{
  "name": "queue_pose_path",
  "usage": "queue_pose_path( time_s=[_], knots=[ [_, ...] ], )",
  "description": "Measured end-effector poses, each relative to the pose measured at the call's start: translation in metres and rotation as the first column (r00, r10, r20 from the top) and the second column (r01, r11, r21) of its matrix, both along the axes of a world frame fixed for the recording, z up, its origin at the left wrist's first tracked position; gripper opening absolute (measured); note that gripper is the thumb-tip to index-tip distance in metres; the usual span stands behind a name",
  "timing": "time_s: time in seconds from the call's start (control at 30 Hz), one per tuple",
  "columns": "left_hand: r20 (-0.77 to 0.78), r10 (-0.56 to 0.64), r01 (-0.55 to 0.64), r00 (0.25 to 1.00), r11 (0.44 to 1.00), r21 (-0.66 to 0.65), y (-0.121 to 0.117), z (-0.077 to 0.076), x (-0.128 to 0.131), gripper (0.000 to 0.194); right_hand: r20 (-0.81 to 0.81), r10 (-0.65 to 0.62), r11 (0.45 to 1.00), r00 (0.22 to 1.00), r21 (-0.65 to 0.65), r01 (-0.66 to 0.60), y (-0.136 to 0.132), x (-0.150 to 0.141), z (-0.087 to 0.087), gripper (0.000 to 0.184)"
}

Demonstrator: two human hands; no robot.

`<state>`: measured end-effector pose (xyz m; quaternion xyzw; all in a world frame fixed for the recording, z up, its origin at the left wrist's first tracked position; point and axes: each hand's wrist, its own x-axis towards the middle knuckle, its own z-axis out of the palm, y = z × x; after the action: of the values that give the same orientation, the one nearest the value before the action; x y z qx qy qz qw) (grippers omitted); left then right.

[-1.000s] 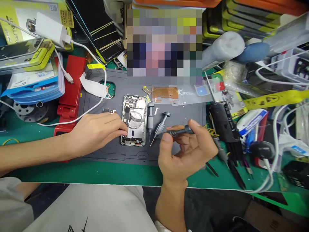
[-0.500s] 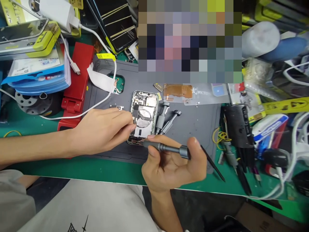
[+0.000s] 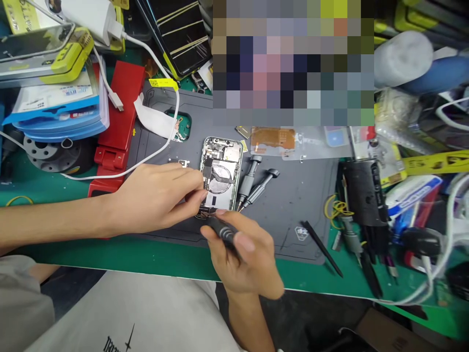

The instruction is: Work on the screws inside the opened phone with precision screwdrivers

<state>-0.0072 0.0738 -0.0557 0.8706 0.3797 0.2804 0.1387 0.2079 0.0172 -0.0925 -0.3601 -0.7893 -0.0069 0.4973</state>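
An opened phone (image 3: 222,171) with its insides exposed lies on a grey work mat (image 3: 289,195). My left hand (image 3: 157,198) rests on the mat at the phone's left edge, its fingertips pressed together against the lower left of the frame. My right hand (image 3: 242,259) is closed round a dark screwdriver (image 3: 222,231), whose tip points into the phone's bottom end. Two more grey screwdrivers (image 3: 252,183) lie on the mat just right of the phone.
A red case (image 3: 117,127), stacked boxes and a white charger with cable (image 3: 146,49) crowd the left. A black spudger (image 3: 322,247) lies on the mat's right corner. Dark tools, cables and packets fill the right side. Small parts and a copper flex sheet (image 3: 273,139) sit behind the phone.
My right hand has swung the screwdriver from lying level in front of me to pointing down into the phone's bottom end. The left hand has stayed at the phone's left edge.
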Motion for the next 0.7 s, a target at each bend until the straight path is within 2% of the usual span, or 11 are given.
queue_pose_path(
  time_s=[0.1, 0.17, 0.33, 0.43, 0.57, 0.7],
  knots=[
    [0.001, 0.002, -0.002, 1.000, 1.000, -0.005, 0.0003, -0.0007, 0.0008, 0.026, 0.070, 0.046, 0.999, 0.996, 0.005, -0.047, -0.0017, -0.0014, 0.0034, 0.028],
    [0.004, 0.001, -0.001, 1.000, 1.000, -0.010, 0.0005, -0.0006, 0.0016, 0.025, 0.057, 0.072, 0.997, 0.996, 0.002, -0.072, -0.0010, -0.0031, 0.0033, 0.024],
    [0.017, -0.009, 0.009, 1.000, 1.000, -0.009, 0.0002, -0.0006, 0.0019, 0.024, 0.026, 0.031, 0.998, 0.999, 0.062, -0.033, 0.0000, -0.0017, -0.0016, 0.043],
    [0.014, -0.015, 0.015, 1.000, 1.000, -0.007, -0.0001, -0.0020, 0.0010, 0.024, 0.021, -0.027, 0.999, 0.999, 0.026, 0.026, -0.0003, 0.0001, -0.0012, 0.059],
    [-0.029, -0.059, 0.059, 0.998, 0.998, 0.002, 0.0010, -0.0042, 0.0001, 0.023, -0.031, -0.057, 0.998, 0.998, -0.017, 0.057, 0.0032, -0.0016, 0.0019, 0.071],
    [-0.068, -0.152, 0.152, 0.986, 0.988, 0.002, 0.0029, -0.0053, -0.0019, 0.023, -0.179, -0.135, 0.988, 0.975, -0.101, 0.118, 0.0043, -0.0032, 0.0017, 0.066]
  ],
)
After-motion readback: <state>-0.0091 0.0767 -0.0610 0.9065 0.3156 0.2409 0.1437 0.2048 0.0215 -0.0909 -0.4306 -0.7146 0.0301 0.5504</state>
